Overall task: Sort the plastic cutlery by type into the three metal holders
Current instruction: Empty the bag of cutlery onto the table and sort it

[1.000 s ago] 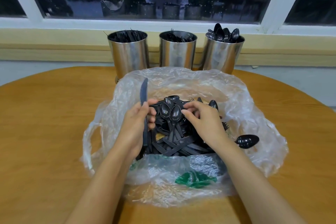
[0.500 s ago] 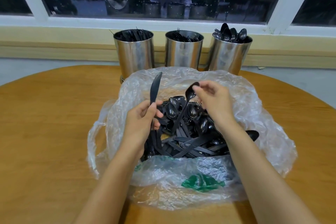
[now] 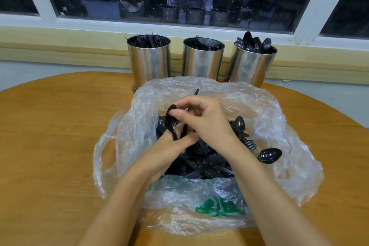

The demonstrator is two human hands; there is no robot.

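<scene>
Over the table (image 3: 50, 146), left hand (image 3: 175, 143) grips knife (image 3: 196, 92) and spoon (image 3: 170, 120) (tips away); right hand (image 3: 207, 122) pinches spoon.

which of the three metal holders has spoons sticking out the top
The holder on the right: round spoon bowls stand clear above its rim. The middle holder and left holder show only thin tips near theirs.

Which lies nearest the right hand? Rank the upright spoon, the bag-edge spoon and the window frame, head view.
1. Upright spoon, just right of the right hand.
2. Bag-edge spoon, farther right, toward the person.
3. Window frame, behind the holders.
</scene>
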